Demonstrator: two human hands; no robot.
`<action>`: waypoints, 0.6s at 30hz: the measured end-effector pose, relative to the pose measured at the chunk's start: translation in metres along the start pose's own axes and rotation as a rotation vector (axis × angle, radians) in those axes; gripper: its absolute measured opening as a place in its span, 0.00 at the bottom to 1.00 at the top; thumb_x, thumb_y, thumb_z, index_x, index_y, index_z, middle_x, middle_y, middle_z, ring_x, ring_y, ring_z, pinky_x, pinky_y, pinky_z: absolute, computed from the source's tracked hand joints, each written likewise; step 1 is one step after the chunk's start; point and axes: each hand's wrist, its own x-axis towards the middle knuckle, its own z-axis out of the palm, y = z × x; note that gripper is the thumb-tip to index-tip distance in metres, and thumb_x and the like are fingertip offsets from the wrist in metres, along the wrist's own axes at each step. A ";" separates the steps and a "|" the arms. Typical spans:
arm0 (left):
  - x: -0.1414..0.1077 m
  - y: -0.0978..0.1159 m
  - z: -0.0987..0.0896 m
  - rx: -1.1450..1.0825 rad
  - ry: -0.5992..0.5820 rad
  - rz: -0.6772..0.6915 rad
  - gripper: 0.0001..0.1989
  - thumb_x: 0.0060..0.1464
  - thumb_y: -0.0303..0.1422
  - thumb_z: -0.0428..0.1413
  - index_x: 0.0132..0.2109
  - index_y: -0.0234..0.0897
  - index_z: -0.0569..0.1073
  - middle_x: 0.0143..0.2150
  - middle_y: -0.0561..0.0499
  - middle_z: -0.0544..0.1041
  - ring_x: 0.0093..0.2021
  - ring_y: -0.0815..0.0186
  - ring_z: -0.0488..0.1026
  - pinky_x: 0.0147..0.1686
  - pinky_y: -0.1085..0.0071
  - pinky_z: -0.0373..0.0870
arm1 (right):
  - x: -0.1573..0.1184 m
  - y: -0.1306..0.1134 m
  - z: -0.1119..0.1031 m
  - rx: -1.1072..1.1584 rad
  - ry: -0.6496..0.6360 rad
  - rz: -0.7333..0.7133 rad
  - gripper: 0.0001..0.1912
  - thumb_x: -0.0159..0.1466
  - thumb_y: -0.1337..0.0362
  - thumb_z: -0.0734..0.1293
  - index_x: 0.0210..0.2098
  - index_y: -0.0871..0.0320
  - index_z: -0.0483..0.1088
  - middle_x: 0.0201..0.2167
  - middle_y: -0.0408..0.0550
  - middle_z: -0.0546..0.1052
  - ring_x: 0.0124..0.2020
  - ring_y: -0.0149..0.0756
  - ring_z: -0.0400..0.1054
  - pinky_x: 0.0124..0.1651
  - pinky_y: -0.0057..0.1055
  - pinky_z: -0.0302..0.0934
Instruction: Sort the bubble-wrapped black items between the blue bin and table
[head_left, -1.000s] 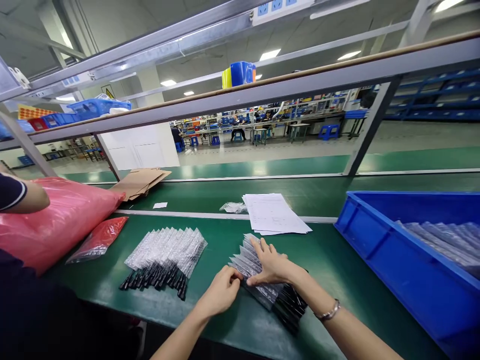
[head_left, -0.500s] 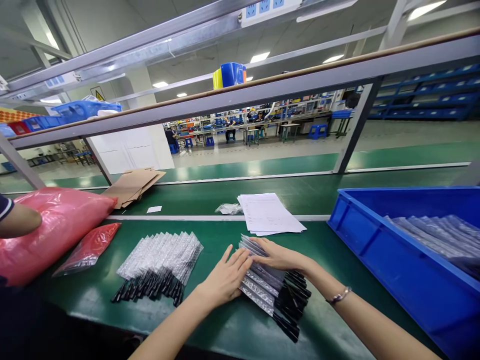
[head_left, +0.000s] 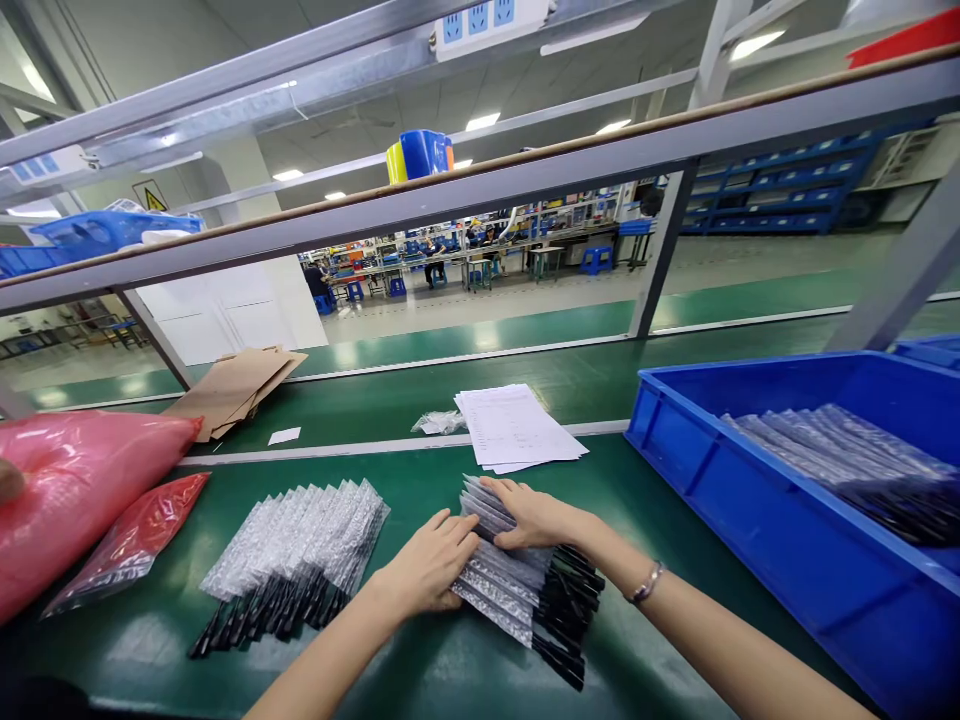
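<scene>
A pile of bubble-wrap sleeves (head_left: 499, 595) with black rod-like ends sticking out lies slantwise on the green bench in front of me. My left hand (head_left: 431, 562) rests along the pile's left edge, fingers stretched out and touching the sleeves. Across the top of the same pile lies my right hand (head_left: 536, 515), fingers extended and thumb apart. What the sleeves contain beyond the black ends is hidden. To the left, a second fanned row of the same sleeves (head_left: 300, 540) lies untouched by either hand.
A blue bin (head_left: 742, 500) at right holds more sleeves. Papers (head_left: 517, 425) and a small clear plastic bag (head_left: 439, 422) lie beyond my hands. At left are a large pink bag (head_left: 82, 480), a red bag (head_left: 135, 540) and cardboard sheets (head_left: 232, 390). A shelf rail (head_left: 480, 185) crosses overhead.
The view has swung right, so more of the blue bin shows. Both hands stay on the pile, with little change in their pose. Another person's arm at left is mostly out of frame.
</scene>
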 end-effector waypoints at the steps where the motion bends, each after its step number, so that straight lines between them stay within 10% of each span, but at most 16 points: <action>1: 0.001 -0.002 0.000 -0.008 -0.029 0.002 0.33 0.48 0.38 0.64 0.58 0.31 0.62 0.63 0.35 0.66 0.62 0.51 0.64 0.69 0.56 0.50 | 0.001 -0.006 0.003 -0.030 0.016 0.044 0.30 0.68 0.56 0.69 0.65 0.55 0.60 0.62 0.55 0.66 0.58 0.51 0.66 0.57 0.55 0.65; 9: 0.025 -0.011 -0.004 -0.106 -0.242 -0.004 0.37 0.38 0.35 0.64 0.58 0.35 0.65 0.54 0.40 0.71 0.54 0.50 0.69 0.57 0.58 0.65 | -0.042 -0.048 -0.012 -0.006 0.221 0.227 0.34 0.64 0.58 0.71 0.66 0.58 0.59 0.57 0.55 0.70 0.54 0.50 0.68 0.54 0.50 0.66; 14: 0.044 -0.020 -0.008 -0.077 -0.296 0.050 0.33 0.36 0.31 0.60 0.54 0.41 0.67 0.48 0.44 0.74 0.48 0.48 0.72 0.48 0.58 0.69 | -0.188 -0.057 -0.093 0.102 0.460 0.223 0.46 0.59 0.57 0.72 0.71 0.50 0.48 0.62 0.51 0.68 0.59 0.45 0.66 0.59 0.37 0.63; 18: 0.065 -0.033 -0.064 -0.080 -0.151 0.172 0.32 0.39 0.29 0.56 0.56 0.43 0.66 0.48 0.45 0.76 0.46 0.53 0.75 0.48 0.63 0.71 | -0.303 -0.009 -0.178 -0.119 0.669 0.448 0.44 0.60 0.54 0.69 0.71 0.51 0.49 0.62 0.53 0.69 0.57 0.52 0.69 0.57 0.43 0.65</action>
